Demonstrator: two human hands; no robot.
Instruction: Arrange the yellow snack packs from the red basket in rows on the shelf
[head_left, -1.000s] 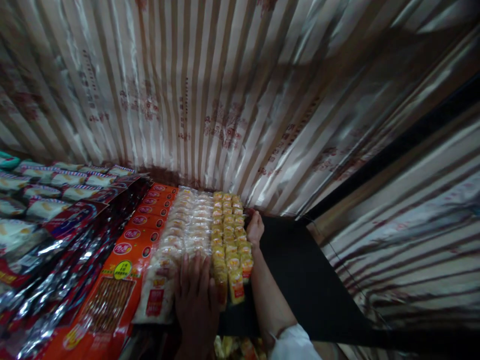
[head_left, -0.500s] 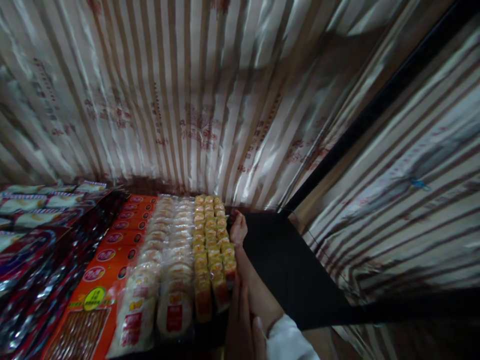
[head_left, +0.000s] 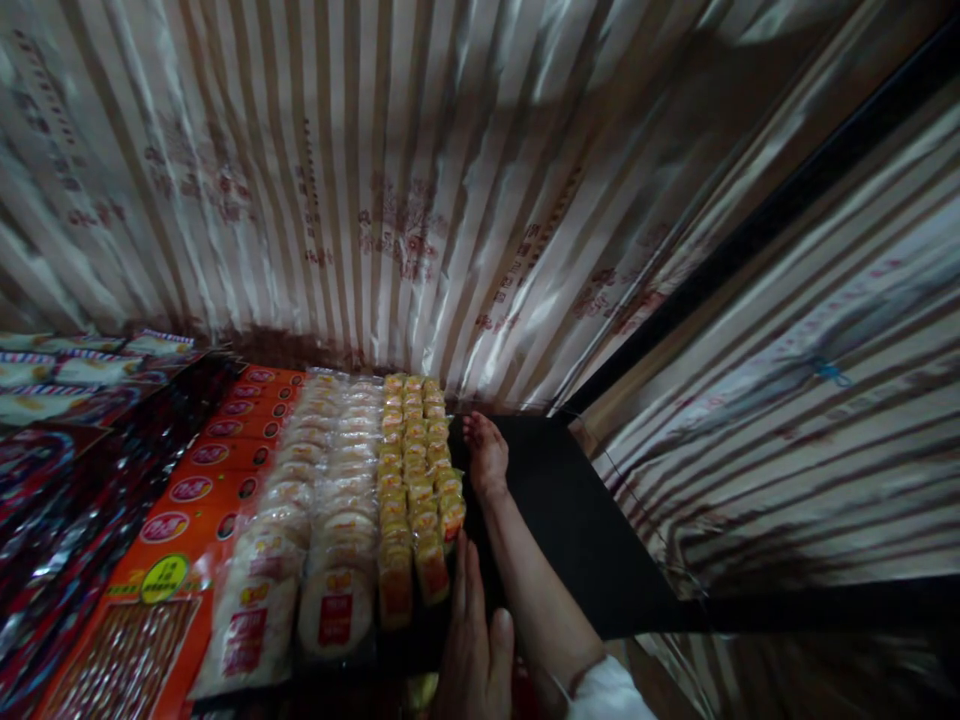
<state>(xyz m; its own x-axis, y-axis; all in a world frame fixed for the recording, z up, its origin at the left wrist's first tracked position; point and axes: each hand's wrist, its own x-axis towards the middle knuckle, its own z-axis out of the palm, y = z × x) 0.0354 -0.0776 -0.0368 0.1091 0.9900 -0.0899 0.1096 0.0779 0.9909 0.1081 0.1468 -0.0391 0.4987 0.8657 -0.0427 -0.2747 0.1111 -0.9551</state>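
Observation:
Small yellow-wrapped snack packs (head_left: 417, 470) stand stacked in rows at the right end of the goods. My right hand (head_left: 487, 452) is just right of the rear packs, with a narrow gap between. Its fingers are loosely bent and apart, and it holds nothing. Nearer to me, my left hand (head_left: 477, 640) points forward beside the front right packs. Its fingers are stretched out flat, with the thumb raised on the right. The fingertips are close to the front corner pack; whether they touch it I cannot tell.
Left of the yellow packs are rows of clear-wrapped round cakes (head_left: 337, 600), orange snack packets (head_left: 184, 490) and dark shiny packets (head_left: 142, 470). A black shelf (head_left: 577, 520) extends right. Striped sheeting (head_left: 360, 180) hangs behind, and a dark bar (head_left: 720, 250) slants along the right.
My right hand has moved slightly right, off the side of the yellow packs. My left hand has risen further into view, its fingers near the front packs. The view has shifted a little.

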